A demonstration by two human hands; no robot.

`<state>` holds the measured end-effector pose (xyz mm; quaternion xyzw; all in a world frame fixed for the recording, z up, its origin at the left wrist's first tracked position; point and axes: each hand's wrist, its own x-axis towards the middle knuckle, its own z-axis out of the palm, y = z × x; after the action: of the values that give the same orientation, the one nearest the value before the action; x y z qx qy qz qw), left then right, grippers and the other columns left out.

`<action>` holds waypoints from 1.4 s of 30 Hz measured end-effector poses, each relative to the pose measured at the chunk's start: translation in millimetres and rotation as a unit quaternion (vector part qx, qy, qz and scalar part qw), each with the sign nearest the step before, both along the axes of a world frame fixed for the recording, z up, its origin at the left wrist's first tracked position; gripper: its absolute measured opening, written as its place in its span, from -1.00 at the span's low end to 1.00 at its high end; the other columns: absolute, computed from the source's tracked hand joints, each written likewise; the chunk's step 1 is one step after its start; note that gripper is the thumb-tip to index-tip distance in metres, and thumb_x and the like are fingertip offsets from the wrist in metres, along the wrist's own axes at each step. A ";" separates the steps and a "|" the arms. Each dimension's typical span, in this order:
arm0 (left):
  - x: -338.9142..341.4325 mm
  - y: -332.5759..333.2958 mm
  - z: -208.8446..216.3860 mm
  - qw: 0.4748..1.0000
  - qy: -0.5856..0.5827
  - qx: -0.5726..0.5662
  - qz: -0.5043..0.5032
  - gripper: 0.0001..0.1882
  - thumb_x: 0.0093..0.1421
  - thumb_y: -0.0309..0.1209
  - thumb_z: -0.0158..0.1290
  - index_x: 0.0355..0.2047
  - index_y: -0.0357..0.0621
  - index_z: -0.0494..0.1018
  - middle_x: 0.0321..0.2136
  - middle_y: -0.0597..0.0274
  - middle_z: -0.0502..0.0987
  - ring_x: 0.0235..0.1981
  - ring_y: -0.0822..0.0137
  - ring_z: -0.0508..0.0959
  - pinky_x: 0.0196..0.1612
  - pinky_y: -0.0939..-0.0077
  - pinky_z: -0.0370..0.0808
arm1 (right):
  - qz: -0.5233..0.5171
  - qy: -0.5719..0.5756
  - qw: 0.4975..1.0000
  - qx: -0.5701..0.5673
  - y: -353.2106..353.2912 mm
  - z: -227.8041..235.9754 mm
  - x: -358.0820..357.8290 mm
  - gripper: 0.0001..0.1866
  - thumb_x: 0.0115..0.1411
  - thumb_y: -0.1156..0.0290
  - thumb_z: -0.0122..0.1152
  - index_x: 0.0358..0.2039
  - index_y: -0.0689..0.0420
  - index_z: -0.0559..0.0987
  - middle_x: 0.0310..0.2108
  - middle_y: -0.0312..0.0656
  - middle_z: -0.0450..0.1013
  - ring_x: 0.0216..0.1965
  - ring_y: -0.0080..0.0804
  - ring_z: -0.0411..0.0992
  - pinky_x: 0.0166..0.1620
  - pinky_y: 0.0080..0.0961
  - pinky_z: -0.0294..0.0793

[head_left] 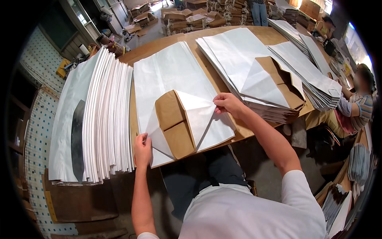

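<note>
In front of me lies a stack of white paper bags [163, 75] with brown inner lining. The top bag's near end is spread into a diamond fold [174, 127], showing a brown middle with a crease across it and white triangular flaps on both sides. My right hand [227, 105] is closed in a pinch on the right corner of that fold. At the left edge of the stack is my left hand [142, 150], its fingers curled beside the left flap; what they hold, if anything, is hidden.
A thick pile of white bags [105, 119] stands at the left with a dark strip [78, 139] on it. More bags [234, 47] lie to the right, the top one folded open. They rest on a wooden table [159, 42]. A person [360, 99] sits at the right.
</note>
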<state>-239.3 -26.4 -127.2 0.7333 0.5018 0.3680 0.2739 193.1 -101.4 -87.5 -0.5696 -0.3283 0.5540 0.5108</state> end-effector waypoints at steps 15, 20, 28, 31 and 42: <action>-6.0 -67.4 180.0 0.974 0.064 0.211 -0.054 -0.66 0.29 -0.45 0.19 0.06 -0.23 0.53 0.03 -0.05 0.60 0.09 -0.04 0.58 0.16 0.22 0.49 | -0.083 0.013 0.996 0.026 -13.9 -36.6 -2.9 -0.83 0.37 0.51 0.14 -0.08 0.29 0.45 -0.38 -0.19 0.48 -0.42 -0.45 0.50 -0.24 -0.44 0.63; -96.4 -0.4 271.5 0.918 0.268 0.226 0.187 -0.31 0.27 -0.05 0.20 0.27 -0.21 0.37 0.13 -0.15 0.52 0.21 -0.13 0.49 0.24 0.08 0.42 | -0.134 -0.049 0.989 0.046 -7.4 -50.7 9.8 -0.85 0.35 0.51 0.14 -0.12 0.27 0.45 -0.38 -0.20 0.48 -0.44 -0.45 0.50 -0.31 -0.47 0.60; -146.3 40.0 244.5 0.876 0.389 -0.009 0.286 0.14 -0.02 0.21 0.32 0.43 -0.10 0.12 0.19 -0.37 0.40 0.23 -0.29 0.39 0.29 -0.08 0.32 | -0.110 -0.602 0.755 0.236 -32.5 -38.2 -41.0 -0.62 0.24 0.35 0.30 0.00 0.28 0.56 0.11 0.17 0.46 0.12 0.18 0.42 0.17 -0.05 0.41; -154.1 45.7 243.8 0.896 0.324 0.059 0.297 0.09 -0.04 0.13 0.37 0.39 -0.09 0.16 0.17 -0.39 0.39 0.21 -0.30 0.39 0.28 -0.05 0.34 | -0.029 -0.633 0.747 0.202 -38.3 -55.7 -66.9 -0.37 0.26 0.17 0.31 0.24 0.28 0.47 0.28 0.18 0.36 0.28 0.16 0.32 0.35 -0.04 0.27; 63.1 -14.4 139.8 0.937 0.188 0.115 -0.271 -0.12 -0.10 -0.36 0.40 0.26 -0.10 0.28 0.23 -0.02 0.23 0.29 -0.06 0.29 0.34 0.17 0.31 | 0.028 -0.605 0.772 0.191 -74.2 -40.6 -110.2 -0.39 0.37 0.18 0.14 0.26 0.37 0.37 0.31 0.19 0.32 0.38 0.15 0.23 0.41 0.04 0.17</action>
<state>-176.2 -40.9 12.7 0.9239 0.2804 0.1901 0.1778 82.9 -175.6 -128.1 -0.6684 -0.6844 0.0346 0.2892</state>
